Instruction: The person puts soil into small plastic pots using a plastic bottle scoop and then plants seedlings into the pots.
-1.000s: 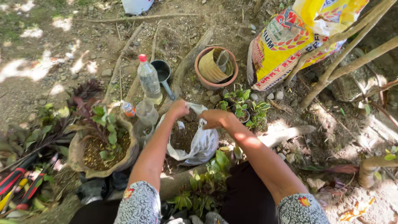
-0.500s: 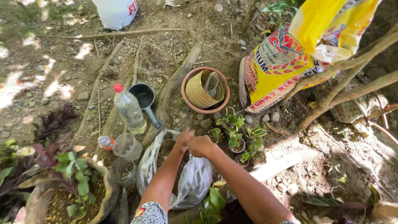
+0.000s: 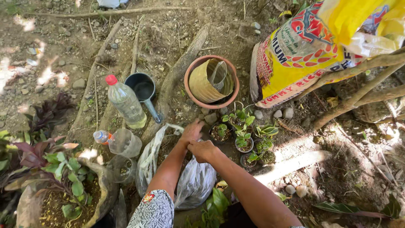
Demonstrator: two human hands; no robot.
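Observation:
Both my hands meet over a crumpled clear plastic bag [image 3: 194,181] on the dirt. My left hand [image 3: 192,131] reaches forward, fingers curled, toward a small black pot with a seedling [image 3: 220,132]. My right hand [image 3: 203,150] is closed just behind it, touching my left wrist; what it holds is hidden. Several small potted seedlings [image 3: 247,143] stand right of the hands.
A terracotta pot [image 3: 190,72] holds a ribbed yellow liner. A dark ladle cup [image 3: 144,89], a red-capped plastic bottle [image 3: 125,103] and cut clear bottles [image 3: 125,143] lie at left. A yellow sack [image 3: 303,55] leans on branches at right. A large planter with leafy plants [image 3: 63,190] sits lower left.
The view has shifted so everything sits lower and more to the right. My hands have moved from the bag's opening toward the small seedling pots, staying close together.

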